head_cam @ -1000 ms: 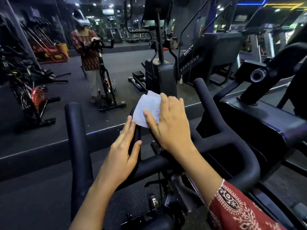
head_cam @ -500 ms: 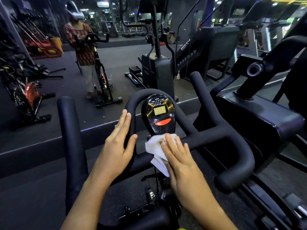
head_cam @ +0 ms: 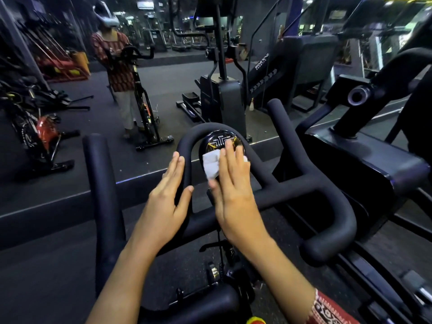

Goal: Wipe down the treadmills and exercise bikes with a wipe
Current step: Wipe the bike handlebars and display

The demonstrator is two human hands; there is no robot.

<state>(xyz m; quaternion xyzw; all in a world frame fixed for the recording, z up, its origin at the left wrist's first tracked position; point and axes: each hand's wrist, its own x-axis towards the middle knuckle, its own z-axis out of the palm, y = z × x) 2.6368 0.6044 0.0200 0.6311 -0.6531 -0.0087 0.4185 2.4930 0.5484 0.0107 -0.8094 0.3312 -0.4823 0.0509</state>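
Your right hand (head_cam: 233,197) slid the wipe (head_cam: 210,166) up onto the console (head_cam: 219,139), grip spread flat. Your left hand (head_cam: 168,202) stayed spread on the handlebar loop (head_cam: 187,141).

Wipe (head_cam: 211,166) is showing plain white. Handlebar (head_cam: 292,190) is reading matte black all over. Console (head_cam: 219,141) is showing gloss black with white lettering and yellow-gold line markings. Sleeve (head_cam: 332,309) is showing red with a white and black printed motif. Floor (head_cam: 46,265) is reading dark grey. Bike (head_cam: 45,130) at left is showing a red-orange cover on a black frame. Reflected person's top (head_cam: 117,64) is showing red with a dark pattern. Bottom-edge object (head_cam: 256,321) is looking yellow and red, probably; it's mostly cropped.
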